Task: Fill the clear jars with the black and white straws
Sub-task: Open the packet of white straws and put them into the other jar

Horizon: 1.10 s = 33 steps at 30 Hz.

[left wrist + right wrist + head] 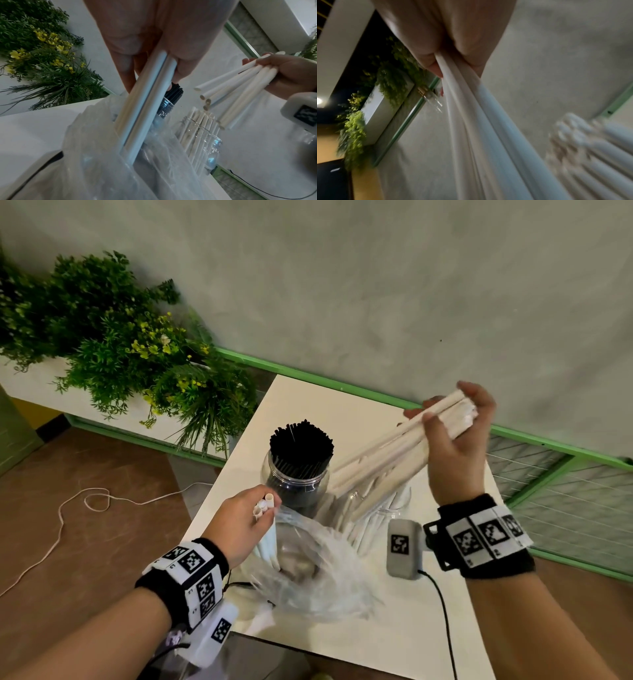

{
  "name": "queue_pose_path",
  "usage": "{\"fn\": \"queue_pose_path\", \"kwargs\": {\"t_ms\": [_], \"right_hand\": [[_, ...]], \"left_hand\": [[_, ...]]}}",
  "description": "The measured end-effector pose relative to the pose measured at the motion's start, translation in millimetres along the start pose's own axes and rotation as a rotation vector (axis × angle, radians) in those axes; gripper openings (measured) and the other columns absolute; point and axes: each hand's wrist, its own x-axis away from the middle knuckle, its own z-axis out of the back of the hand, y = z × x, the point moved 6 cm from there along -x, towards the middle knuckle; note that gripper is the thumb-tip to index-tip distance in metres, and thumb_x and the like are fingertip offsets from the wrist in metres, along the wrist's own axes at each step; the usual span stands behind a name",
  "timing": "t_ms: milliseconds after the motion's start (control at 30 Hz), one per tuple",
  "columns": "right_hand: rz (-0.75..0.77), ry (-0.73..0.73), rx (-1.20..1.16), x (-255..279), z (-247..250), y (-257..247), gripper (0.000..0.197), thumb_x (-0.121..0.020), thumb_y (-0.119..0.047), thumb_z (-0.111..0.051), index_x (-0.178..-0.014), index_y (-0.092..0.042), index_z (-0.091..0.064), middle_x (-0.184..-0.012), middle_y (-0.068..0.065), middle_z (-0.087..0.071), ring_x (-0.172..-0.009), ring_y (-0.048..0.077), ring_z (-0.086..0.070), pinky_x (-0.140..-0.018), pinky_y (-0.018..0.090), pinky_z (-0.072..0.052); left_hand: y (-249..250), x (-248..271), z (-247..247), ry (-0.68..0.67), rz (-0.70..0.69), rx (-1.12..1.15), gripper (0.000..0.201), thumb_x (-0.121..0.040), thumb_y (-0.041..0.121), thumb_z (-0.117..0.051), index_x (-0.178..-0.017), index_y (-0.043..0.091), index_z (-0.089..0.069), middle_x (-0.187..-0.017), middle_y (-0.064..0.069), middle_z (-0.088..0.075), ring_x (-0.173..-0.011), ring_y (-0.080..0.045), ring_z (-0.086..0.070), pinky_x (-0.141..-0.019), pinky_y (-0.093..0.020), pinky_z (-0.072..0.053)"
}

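The white bench [308,405] carries two clear jars side by side. The left jar [295,474] is packed with upright black straws [301,445] that stand above its rim. The right jar [394,501] holds white straws [197,129], some leaning out toward the near side.

The right hand [455,440] is raised above and to the right of the right jar, its fingers and thumb wrapped round a bundle of white straws [387,453]. The bundle slants down to the left, its lower ends just over the jar mouth (the right wrist view is blurred and adds little).

The left hand [245,517] is at the near left of the jars and pinches the top ends of a few white straws [142,105]. These run down into a crumpled clear plastic bag [308,570] lying on the near part of the bench.

Both wrists wear black bands with printed markers. A leafy plant [120,344] with yellow flowers stands in a white planter at the far left. A white cord [61,515] lies on the brown floor.
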Motion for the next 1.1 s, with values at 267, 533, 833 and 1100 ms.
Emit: {"fn": "queue_pose_path", "kwargs": {"t_ms": [267, 533, 833, 1100], "right_hand": [[-0.017, 0.237, 0.12, -20.4, 33.8, 24.9, 0.047, -0.088, 0.008, -0.038, -0.118, -0.028, -0.035, -0.093, 0.002, -0.052, -0.078, 0.022, -0.064, -0.081, 0.058, -0.053], [-0.027, 0.08, 0.346, 1.4, 26.1, 45.8, 0.048, -0.092, 0.002, -0.041, -0.112, -0.041, -0.035, -0.093, -0.009, -0.062, -0.092, 0.025, -0.068, -0.09, 0.051, -0.051], [-0.052, -0.135, 0.423, 15.4, 14.1, 76.5, 0.034, -0.095, -0.006, -0.051, -0.112, -0.032, -0.038, -0.1, -0.003, -0.061, -0.098, 0.003, -0.062, -0.084, 0.016, -0.045], [-0.246, -0.338, 0.615, 9.2, 35.3, 88.7, 0.037, -0.091, -0.025, -0.063, -0.123, -0.03, -0.047, -0.097, -0.004, -0.065, -0.087, 0.017, -0.062, -0.077, 0.031, -0.049]], "left_hand": [[0.6, -0.9, -2.2, 0.006, 0.011, 0.015, 0.014, -0.09, 0.013, -0.058, -0.091, 0.027, -0.06, -0.076, 0.012, -0.058, -0.064, 0.001, -0.051, -0.056, -0.009, -0.035], [-0.4, 0.3, 0.0, 0.019, 0.027, 0.04, 0.014, -0.091, 0.015, -0.058, -0.088, 0.029, -0.06, -0.077, 0.01, -0.06, -0.059, -0.011, -0.05, -0.053, -0.014, -0.037], [-0.7, 0.8, -0.4, 0.016, 0.038, 0.042, 0.014, -0.091, 0.016, -0.057, -0.089, 0.029, -0.06, -0.075, 0.011, -0.058, -0.055, -0.008, -0.048, -0.051, -0.012, -0.034], [-0.9, 0.8, 0.5, 0.025, 0.031, 0.039, 0.014, -0.09, 0.016, -0.058, -0.088, 0.03, -0.06, -0.077, 0.009, -0.061, -0.061, -0.014, -0.053, -0.056, -0.019, -0.041]]}}
